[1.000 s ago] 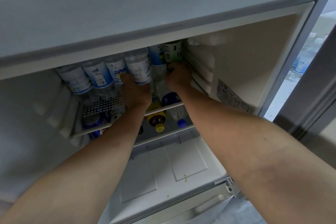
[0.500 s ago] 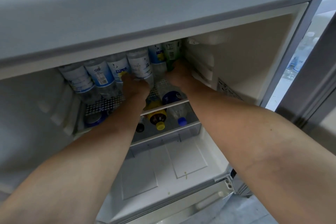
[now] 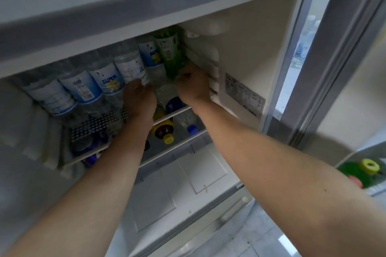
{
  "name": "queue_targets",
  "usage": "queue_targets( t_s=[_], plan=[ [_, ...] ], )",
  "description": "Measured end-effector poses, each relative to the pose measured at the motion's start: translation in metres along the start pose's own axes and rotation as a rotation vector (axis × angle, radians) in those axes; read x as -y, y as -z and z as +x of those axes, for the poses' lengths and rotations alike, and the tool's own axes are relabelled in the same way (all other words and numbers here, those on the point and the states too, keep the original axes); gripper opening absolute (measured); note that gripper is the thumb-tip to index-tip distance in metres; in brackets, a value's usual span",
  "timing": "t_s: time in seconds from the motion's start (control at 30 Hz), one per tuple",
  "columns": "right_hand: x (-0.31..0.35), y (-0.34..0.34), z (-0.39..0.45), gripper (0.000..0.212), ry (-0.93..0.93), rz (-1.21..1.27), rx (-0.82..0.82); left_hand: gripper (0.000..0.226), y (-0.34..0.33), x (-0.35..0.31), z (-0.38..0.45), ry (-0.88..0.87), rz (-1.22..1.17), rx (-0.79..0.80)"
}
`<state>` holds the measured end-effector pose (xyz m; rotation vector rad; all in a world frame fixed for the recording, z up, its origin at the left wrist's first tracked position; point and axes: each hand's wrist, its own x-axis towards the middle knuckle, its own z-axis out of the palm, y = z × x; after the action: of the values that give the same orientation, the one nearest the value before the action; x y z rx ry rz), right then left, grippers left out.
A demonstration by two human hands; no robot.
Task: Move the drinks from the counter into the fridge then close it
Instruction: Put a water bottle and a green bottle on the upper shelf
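Now stocking the top shelf: right hand curled round green bottle at row's end; left hand against water bottle, seemingly gripping. Next: release, withdraw, then shut fridge.

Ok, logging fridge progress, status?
Left hand on a water bottle, grip unclear. Right hand grips green bottle by the wall. Fridge door open.

Pale glossy floor tiles gleam below my grey door frame; bright daylight pours through the narrow gap just left of that frame.
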<state>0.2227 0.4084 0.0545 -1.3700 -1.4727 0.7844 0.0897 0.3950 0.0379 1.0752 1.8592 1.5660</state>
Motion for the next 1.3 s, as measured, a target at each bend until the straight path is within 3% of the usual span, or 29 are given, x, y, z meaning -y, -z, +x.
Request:
queue_targets(
  t_s=[0.2, 0.37, 0.5, 0.7, 0.87, 1.07, 1.3],
  plan=[
    [-0.02, 0.008, -0.046, 0.019, 0.011, 0.008, -0.108, 0.029, 0.007, 0.013, -0.028, -0.014, -0.177, -0.059],
    [-0.03, 0.023, -0.092, 0.015, -0.014, 0.126, -0.094, 0.023, 0.01, 0.008, -0.076, 0.031, -0.418, -0.002],
    [-0.05, 0.056, -0.132, 0.01, -0.001, 0.154, -0.107, 0.011, 0.003, 0.008, -0.132, -0.124, -0.407, 0.04],
    [-0.104, 0.13, -0.227, 0.007, -0.116, 0.23, -0.236, 0.023, -0.019, 0.042, -0.237, -0.194, -0.246, 0.288],
    [-0.172, 0.207, -0.33, 0.004, -0.327, 0.121, -0.398, 0.025, -0.03, 0.096, -0.33, -0.159, -0.046, 0.551],
    [-0.261, 0.298, -0.471, 0.003, -0.774, 0.104, -0.628, 0.031, -0.019, 0.186, -0.415, -0.062, 0.27, 0.816],
    [-0.324, 0.343, -0.624, 0.019, -1.192, 0.208, -0.812, 0.019, 0.006, 0.271, -0.459, 0.383, 0.681, 1.112]
  ],
)
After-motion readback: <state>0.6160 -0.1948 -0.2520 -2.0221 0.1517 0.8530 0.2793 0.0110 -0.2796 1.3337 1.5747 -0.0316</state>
